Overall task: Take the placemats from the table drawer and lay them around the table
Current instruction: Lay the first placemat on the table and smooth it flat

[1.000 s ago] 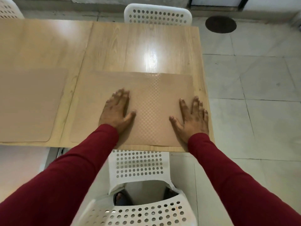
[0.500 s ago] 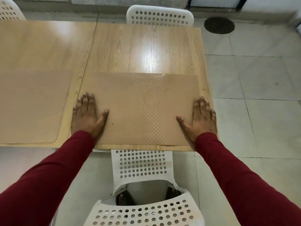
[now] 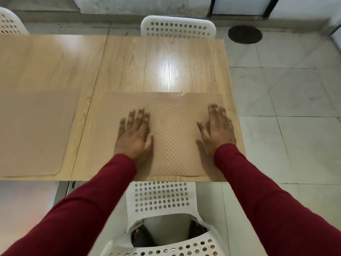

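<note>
Placemats, two, tan, both flat on the wooden surface [image 3: 166,58].

Left mat [image 3: 31,130]: lies on the left panel of the surface, its rounded near corner close to the near edge; runs out of view on the left. Untouched.

Seam: a thin line in the surface between the two panels, passing between the mats.

Right mat [image 3: 171,137]: lies on the right panel, near edge almost flush with the surface's near edge, right edge close to the surface's right side. A dotted texture shows across its middle.

Left hand [image 3: 135,134]: flat on the right mat, left of its centre, palm down, fingers straight and slightly spread, thumb alongside. Grips nothing.

Right hand [image 3: 217,129]: flat on the same mat near its right edge, palm down, fingers straight and pointing away, thumb out toward the centre. Grips nothing. Well apart from the left hand.

Sleeves: dark red, long, on both arms.

Chairs: white, perforated. One [image 3: 162,196] tucked at the near side under the right mat; one [image 3: 178,27] at the far side opposite; part of another [image 3: 9,21] at far left.

Floor [image 3: 287,111]: pale tiles, right of the surface; dark round patch [image 3: 245,34] at far right.
</note>
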